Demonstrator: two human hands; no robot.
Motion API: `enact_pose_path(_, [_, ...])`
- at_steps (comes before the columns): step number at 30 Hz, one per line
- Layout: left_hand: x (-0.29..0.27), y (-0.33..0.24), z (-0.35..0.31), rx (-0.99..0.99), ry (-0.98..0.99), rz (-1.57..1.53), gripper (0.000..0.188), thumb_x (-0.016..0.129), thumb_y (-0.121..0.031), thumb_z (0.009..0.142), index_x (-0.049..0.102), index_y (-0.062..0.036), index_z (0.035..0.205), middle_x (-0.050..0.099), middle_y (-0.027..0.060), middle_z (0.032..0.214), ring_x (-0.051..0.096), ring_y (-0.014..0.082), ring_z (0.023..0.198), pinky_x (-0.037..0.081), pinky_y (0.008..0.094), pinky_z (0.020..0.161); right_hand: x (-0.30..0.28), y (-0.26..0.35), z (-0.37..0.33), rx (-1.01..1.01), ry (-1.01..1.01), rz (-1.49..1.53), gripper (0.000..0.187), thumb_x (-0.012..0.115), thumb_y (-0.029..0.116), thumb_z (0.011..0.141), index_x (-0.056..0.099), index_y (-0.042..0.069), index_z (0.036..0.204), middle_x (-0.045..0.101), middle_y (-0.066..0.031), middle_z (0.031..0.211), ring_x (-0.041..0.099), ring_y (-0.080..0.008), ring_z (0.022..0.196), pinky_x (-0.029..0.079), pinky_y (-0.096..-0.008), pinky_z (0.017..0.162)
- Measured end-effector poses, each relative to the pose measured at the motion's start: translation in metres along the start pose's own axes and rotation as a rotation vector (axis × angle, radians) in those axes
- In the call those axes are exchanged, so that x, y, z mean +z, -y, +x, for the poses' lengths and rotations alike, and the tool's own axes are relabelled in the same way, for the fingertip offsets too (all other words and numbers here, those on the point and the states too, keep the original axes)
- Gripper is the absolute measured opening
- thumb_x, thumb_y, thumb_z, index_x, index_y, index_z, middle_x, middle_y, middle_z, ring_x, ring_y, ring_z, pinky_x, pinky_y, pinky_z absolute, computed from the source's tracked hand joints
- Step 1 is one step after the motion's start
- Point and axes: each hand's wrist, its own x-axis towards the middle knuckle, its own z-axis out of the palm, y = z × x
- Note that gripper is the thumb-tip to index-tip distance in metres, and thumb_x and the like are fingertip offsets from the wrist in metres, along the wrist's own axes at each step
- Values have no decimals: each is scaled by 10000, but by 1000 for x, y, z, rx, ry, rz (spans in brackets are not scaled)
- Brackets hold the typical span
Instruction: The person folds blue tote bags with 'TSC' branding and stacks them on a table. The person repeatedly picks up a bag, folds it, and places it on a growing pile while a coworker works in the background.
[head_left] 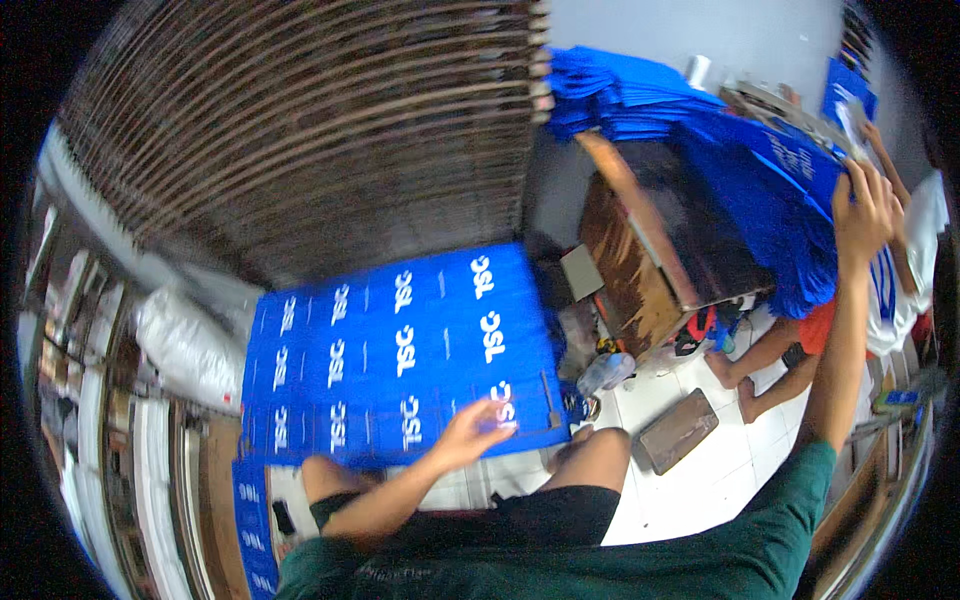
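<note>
The wide blue fabric sheet with repeating white lettering is lying spread out just below and left of centre, looking pretty flat, its print running in a rough grid with short pale dashes showing in between. Over in the upper right, a draped bunch of deep-blue fabric with white print is sloping rightward and hanging down in loose folds.

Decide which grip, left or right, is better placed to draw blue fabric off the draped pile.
Probably the right: the right grip is at the edge of the draped blue fabric, arm extended. The left grip is well away, over the white-printed blue fabric before the person.
</note>
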Motion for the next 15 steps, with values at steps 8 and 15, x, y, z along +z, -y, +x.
enact_pose_path(8, [36, -139, 46, -203, 184, -907, 957, 426, -772, 700, 261, -104, 1365, 447, 161, 1246, 492, 323, 1050, 377, 527, 886, -192, 207, -28, -167, 191, 836, 179, 632, 74, 766, 660, 51, 941, 599, -145, 790, 567, -289, 662, 459, -389, 580])
enact_pose_path(15, [-7, -91, -8, -156, -481, -890, 225, 481, -299, 911, 551, -91, 857, 569, 17, 739, 556, 116, 642, 491, 284, 543, -253, 346, -74, 34, 504, 1332, 279, 551, -109, 644, 636, 23, 875, 548, -117, 760, 567, -261, 684, 470, -350, 606])
